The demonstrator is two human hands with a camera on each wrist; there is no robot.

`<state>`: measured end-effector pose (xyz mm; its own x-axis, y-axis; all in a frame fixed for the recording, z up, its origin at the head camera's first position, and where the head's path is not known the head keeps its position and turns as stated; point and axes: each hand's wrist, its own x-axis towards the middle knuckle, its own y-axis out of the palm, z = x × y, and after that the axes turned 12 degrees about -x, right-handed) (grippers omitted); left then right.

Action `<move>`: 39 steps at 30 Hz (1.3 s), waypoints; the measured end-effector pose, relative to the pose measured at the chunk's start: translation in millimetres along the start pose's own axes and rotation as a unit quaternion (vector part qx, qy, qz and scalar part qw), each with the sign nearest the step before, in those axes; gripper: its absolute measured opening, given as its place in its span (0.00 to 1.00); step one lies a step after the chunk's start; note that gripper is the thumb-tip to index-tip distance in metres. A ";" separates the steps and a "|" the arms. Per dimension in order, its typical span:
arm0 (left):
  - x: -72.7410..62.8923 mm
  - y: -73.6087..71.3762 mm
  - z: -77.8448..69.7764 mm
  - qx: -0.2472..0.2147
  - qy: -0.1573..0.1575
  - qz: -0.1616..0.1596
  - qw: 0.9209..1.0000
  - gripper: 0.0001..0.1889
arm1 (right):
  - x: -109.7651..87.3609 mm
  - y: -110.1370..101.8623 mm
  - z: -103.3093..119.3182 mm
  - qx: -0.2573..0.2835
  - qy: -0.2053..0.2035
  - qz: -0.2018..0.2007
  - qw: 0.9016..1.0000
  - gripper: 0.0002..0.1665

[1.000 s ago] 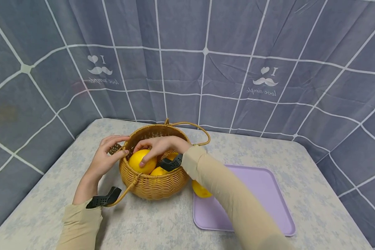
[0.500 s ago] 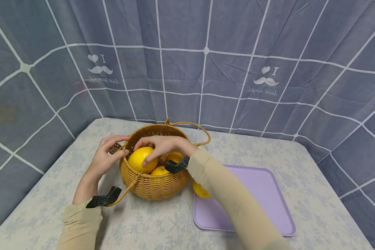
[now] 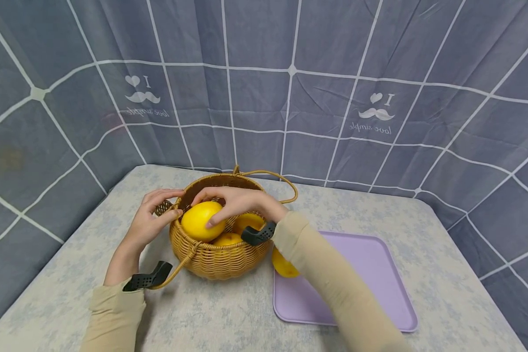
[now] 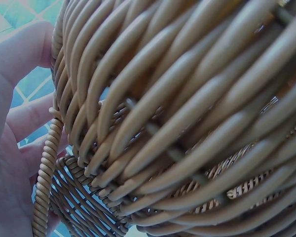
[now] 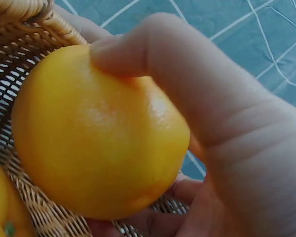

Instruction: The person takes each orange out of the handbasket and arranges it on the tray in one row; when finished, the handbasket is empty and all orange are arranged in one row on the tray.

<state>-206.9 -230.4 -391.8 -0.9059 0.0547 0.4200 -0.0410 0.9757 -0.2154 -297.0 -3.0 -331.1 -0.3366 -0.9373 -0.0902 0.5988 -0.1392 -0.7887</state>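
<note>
A round wicker basket (image 3: 222, 261) stands left of centre in the head view, with several yellow-orange oranges inside. My right hand (image 3: 237, 201) reaches in from the right and grips one orange (image 3: 201, 222), thumb on the near side and fingers round the far side. In the right wrist view that orange (image 5: 98, 133) sits high in the basket, close to the rim, beside another orange (image 5: 2, 202). My left hand (image 3: 147, 222) holds the basket's left rim between thumb and fingers. The left wrist view shows its thumb (image 4: 27, 49) at the woven wall (image 4: 153, 123).
A lilac tray (image 3: 369, 274) lies to the right, under my right forearm. On its left edge rests another orange (image 3: 283, 264), partly hidden by the sleeve. The basket's handle (image 3: 286, 183) sticks out at the back right. A woven lid (image 3: 162, 209) shows behind my left hand.
My right hand has lifted the orange slightly up and to the right inside the basket. The left hand keeps its place on the rim.
</note>
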 end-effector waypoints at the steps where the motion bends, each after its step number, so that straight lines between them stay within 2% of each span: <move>1: 0.3 0.0 0.3 -0.001 0.000 0.000 1.000 0.20 | -2.0 -0.6 -0.9 -0.002 -0.001 -0.005 1.000 0.31; 18: 0.7 0.4 -1.2 0.000 -0.003 -0.002 1.000 0.20 | -42.4 -6.8 -0.6 0.018 -0.033 -0.112 0.993 0.34; 27: 0.6 1.8 -1.1 -0.004 -0.001 -0.005 1.000 0.20 | -71.9 -10.8 1.2 0.111 -0.061 -0.152 0.980 0.36; 34: -0.6 1.8 -0.2 -0.002 0.003 -0.004 1.000 0.20 | -97.2 -11.8 4.5 0.102 -0.030 -0.207 0.973 0.36; 39: -0.8 1.6 -0.5 0.001 0.002 -0.004 1.000 0.20 | -115.7 -11.2 4.0 0.111 -0.007 -0.225 0.968 0.37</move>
<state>-206.1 -228.8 -392.0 -0.9034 0.0470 0.4262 -0.0499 0.9757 -0.2134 -261.9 105.7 -309.5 -0.5914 -0.7692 0.2419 0.5350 -0.5988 -0.5960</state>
